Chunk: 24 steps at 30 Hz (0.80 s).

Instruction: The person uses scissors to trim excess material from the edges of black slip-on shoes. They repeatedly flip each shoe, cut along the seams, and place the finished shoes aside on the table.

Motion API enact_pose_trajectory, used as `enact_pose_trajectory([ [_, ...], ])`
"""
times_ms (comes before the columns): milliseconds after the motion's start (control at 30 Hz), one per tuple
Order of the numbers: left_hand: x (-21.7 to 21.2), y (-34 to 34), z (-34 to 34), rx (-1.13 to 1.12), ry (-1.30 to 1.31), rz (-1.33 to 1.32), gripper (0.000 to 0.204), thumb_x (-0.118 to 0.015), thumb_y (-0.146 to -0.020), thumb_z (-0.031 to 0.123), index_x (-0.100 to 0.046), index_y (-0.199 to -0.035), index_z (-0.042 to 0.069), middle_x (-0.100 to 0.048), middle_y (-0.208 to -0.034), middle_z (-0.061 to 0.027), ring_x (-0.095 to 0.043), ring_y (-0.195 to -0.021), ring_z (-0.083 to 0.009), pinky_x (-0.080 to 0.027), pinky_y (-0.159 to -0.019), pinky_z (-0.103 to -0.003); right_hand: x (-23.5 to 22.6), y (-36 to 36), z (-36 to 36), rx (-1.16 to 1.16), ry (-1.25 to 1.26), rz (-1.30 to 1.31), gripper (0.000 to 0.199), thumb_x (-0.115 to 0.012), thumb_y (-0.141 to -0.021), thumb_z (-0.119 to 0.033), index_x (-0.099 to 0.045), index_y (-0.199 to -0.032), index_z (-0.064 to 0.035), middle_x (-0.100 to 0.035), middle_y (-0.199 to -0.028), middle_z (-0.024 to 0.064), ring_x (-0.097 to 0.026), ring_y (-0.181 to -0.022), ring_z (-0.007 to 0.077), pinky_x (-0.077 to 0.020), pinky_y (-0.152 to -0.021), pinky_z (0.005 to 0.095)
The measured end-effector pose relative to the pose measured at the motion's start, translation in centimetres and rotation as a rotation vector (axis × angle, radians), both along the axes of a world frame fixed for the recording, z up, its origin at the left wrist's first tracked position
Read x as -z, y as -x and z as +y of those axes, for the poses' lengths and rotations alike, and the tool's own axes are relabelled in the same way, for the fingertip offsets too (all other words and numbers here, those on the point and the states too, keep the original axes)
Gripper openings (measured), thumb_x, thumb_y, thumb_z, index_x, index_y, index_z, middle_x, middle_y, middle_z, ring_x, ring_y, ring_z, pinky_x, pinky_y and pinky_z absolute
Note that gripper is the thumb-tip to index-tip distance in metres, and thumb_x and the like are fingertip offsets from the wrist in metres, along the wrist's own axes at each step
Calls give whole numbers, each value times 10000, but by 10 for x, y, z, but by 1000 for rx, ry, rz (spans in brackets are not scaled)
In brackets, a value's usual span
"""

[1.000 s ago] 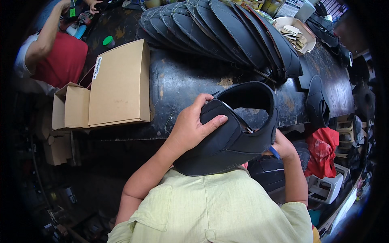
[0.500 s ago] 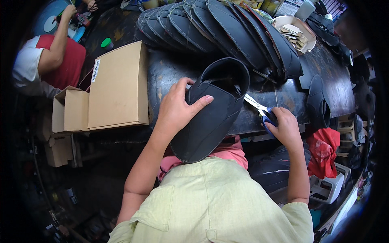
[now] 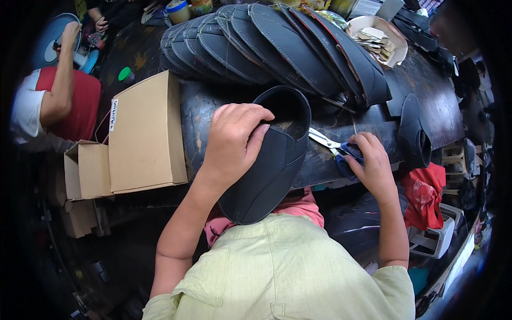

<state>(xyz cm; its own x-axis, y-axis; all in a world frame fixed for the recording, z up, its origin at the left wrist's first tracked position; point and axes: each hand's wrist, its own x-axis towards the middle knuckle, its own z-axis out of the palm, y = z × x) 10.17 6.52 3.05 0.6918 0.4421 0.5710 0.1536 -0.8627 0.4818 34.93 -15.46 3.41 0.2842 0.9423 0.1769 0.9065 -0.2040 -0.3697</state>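
A black stitched shoe upper [image 3: 256,178] lies between my body and the table edge, its round collar opening facing away from me. My left hand [image 3: 234,141] is closed at the left rim of that opening, thumb and fingertips pinched together on the edge. Whether a thread is between them is too small to tell. To the right, my right hand [image 3: 370,157] holds scissors [image 3: 333,145] by their blue handles, the silver blades pointing left toward the collar. The blade tips are close beside the upper.
Several black shoe uppers [image 3: 288,45] stand stacked across the table's far side. A cardboard box [image 3: 144,138] is at left, a tray of small pieces [image 3: 397,53] at far right. Another upper [image 3: 413,128] lies right. A co-worker in a red top [image 3: 80,98] sits far left.
My left hand has shifted from lying spread over the upper's side to pinching at its collar rim. The scissors stay in my right hand. The view has shifted slightly.
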Motion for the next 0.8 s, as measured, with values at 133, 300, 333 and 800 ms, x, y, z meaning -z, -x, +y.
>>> enact_pose_trajectory([
  [133,4,-15,-3,-7,170,-121,218,-583,-979,-35,-662,-1170,35,-713,-1078,-102,-706,-1023,-233,-499,-954,-362,-16,1,26,-123,-111,-96,313,-726,-820,-25,-668,-1126,-39,-654,-1229,139,-610,-1164,339,-451,-1016,439],
  [300,16,13,12,-169,609,-496,256,-462,-1048,-43,-557,-1281,3,-634,-1191,-114,-704,-1016,-171,-541,-922,-295,-19,10,49,-208,-197,14,246,-694,-841,5,-702,-1080,-56,-668,-1099,105,-627,-1071,329,-480,-940,421],
  [333,19,22,17,-160,697,-521,262,-467,-1047,-46,-552,-1288,13,-620,-1183,-104,-673,-1015,-145,-532,-942,-271,-17,14,51,-205,-200,60,240,-693,-845,5,-703,-1078,-53,-669,-1081,110,-629,-1059,334,-483,-933,422],
  [800,49,37,12,-44,838,-12,480,-787,-874,78,-624,-1325,102,-668,-1270,-45,-635,-1139,-191,-507,-988,-354,4,53,71,-123,-151,175,460,-587,-853,112,-683,-1267,-65,-618,-1019,131,-643,-907,269,-525,-855,355],
])
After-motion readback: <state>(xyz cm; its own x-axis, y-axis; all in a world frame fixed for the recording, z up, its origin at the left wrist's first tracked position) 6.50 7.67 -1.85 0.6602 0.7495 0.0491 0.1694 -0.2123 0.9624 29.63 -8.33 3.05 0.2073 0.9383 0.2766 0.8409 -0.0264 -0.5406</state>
